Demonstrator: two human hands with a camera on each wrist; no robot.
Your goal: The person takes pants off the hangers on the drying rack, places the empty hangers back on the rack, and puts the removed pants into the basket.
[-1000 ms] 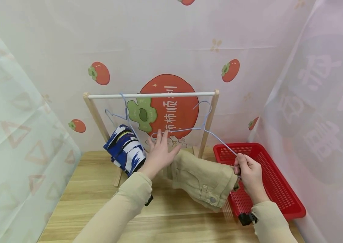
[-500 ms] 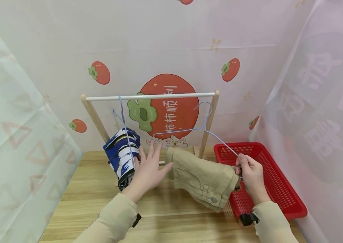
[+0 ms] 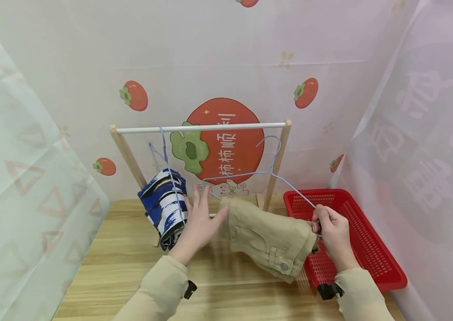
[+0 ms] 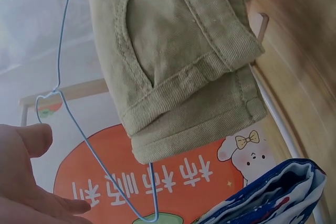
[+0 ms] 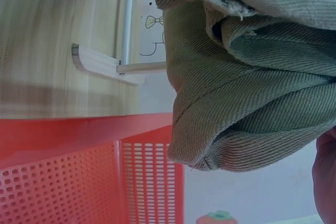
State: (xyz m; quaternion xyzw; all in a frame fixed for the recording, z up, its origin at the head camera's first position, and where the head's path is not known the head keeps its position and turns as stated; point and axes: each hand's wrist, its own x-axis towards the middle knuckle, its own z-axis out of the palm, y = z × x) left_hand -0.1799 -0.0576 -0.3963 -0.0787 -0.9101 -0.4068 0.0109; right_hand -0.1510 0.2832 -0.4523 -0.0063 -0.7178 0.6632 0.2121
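My right hand (image 3: 332, 232) pinches the right end of a light blue wire hanger (image 3: 270, 169), whose hook points up near the rack's right post. Folded khaki trousers (image 3: 264, 236) hang over its lower bar, with a waistband and metal button showing. My left hand (image 3: 198, 225) has its fingers spread between the trousers and a folded blue, white and black patterned garment (image 3: 162, 200). That garment hangs from a second blue wire hanger (image 3: 164, 149) hooked on the rail. In the left wrist view, the left hand (image 4: 21, 174) is apart from the trousers (image 4: 173, 61).
The clothes rack has a white rail (image 3: 218, 127) and wooden posts (image 3: 126, 154); it stands on a wood-grain table (image 3: 101, 258). On the right, a red perforated basket (image 3: 364, 240) sits beneath my right hand. Printed cloth walls (image 3: 218, 80) enclose the back and sides.
My left hand has moved left and down from the held hanger's left end toward the patterned garment. The patterned garment and its hanger have turned on the rail. My right hand stays nearly still.
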